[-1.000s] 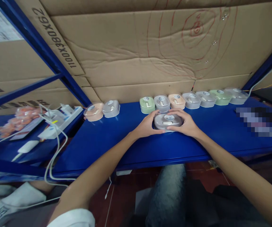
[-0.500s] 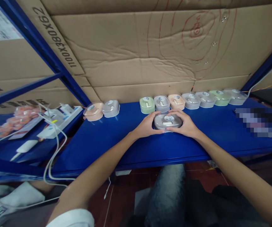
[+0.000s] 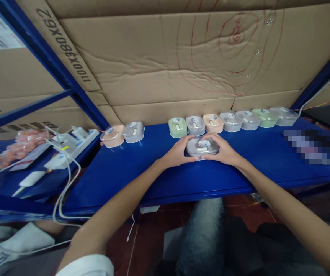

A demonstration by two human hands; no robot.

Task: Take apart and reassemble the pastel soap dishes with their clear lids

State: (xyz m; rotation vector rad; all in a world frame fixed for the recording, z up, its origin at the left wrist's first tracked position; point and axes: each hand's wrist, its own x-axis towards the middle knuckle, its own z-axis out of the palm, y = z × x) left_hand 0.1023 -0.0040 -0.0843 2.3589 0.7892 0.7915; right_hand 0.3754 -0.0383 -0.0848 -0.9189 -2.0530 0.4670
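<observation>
Between my two hands is a grey lidded box (image 3: 202, 147) with a clear top, a pale latch at the front and a round sticker. My left hand (image 3: 178, 152) is curled round its left side, thumb along the front. Its right side is gripped by my right hand (image 3: 221, 149), thumb also at the front. The box is low over the blue shelf (image 3: 165, 180); whether it touches I cannot tell. Just behind it stand a green box (image 3: 177, 127), a grey box (image 3: 195, 125) and a peach box (image 3: 213, 123), part of a row of similar ones.
Further left sit another peach box (image 3: 112, 136) and grey box (image 3: 133, 132). A cardboard wall (image 3: 147, 50) closes the back. On the left are a power strip (image 3: 81, 142), cables and orange bagged items (image 3: 24, 145). Someone's white sleeve (image 3: 27, 239) shows at lower left.
The view has shifted very slightly. Both hands keep the same hold on the grey box, and nothing else has visibly moved.
</observation>
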